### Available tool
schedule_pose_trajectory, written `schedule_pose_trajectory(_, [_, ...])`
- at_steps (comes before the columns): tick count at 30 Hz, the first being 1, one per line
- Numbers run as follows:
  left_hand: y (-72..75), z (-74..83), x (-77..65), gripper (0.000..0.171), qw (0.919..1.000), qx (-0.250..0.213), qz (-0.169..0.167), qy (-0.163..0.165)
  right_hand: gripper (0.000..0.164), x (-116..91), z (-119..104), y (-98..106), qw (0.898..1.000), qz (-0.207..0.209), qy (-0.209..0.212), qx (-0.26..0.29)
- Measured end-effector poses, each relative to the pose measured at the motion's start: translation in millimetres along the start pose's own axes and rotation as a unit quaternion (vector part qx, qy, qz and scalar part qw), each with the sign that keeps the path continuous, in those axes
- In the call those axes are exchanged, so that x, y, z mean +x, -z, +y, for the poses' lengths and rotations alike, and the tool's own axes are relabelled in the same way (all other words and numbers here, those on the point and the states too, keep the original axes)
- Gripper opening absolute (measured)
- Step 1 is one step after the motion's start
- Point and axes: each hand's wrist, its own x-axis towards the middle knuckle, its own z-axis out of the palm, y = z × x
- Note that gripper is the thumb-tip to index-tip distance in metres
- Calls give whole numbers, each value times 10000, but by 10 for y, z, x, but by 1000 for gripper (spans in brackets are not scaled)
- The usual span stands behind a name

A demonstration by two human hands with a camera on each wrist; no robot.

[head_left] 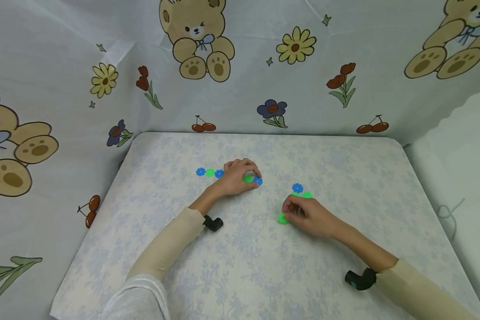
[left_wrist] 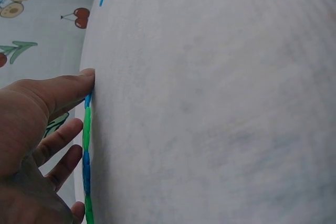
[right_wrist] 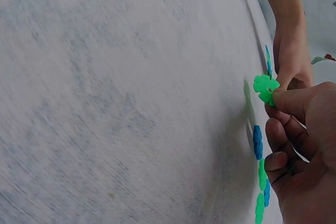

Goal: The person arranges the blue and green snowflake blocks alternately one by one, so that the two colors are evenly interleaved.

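Note:
A row of alternating blue and green flower-shaped plastic discs lies on the table, with a green disc [head_left: 210,172] near its left end. My left hand [head_left: 238,177] arches over the row and covers part of it. Its thumb and index finger hold the blue disc [head_left: 258,181] at the right end by the edges. My right hand [head_left: 310,216] pinches a green disc [right_wrist: 266,88] between thumb and index finger, raised above the table. Beyond the right hand lies a small group of loose discs, among them a blue disc [head_left: 298,188] and a green disc [head_left: 307,195].
The table [head_left: 240,275] has a pale blue-patterned cover. A curtain [head_left: 240,102] printed with bears and flowers hangs along its back and left edges. Black wrist cameras are strapped on each arm, one camera [head_left: 213,223] on the left. A thin cord [head_left: 450,215] hangs at the right.

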Motion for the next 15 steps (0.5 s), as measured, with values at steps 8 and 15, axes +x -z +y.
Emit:
schedule_pose_trajectory(8, [-8,-12,2,21,10000,10,51,-6,9,148,72,34,9998,130,-8,-151])
schedule_pose_trajectory(15, [1,11,-6,21,10000,19,46,18,17,242,104,50,9989,300,105,-354])
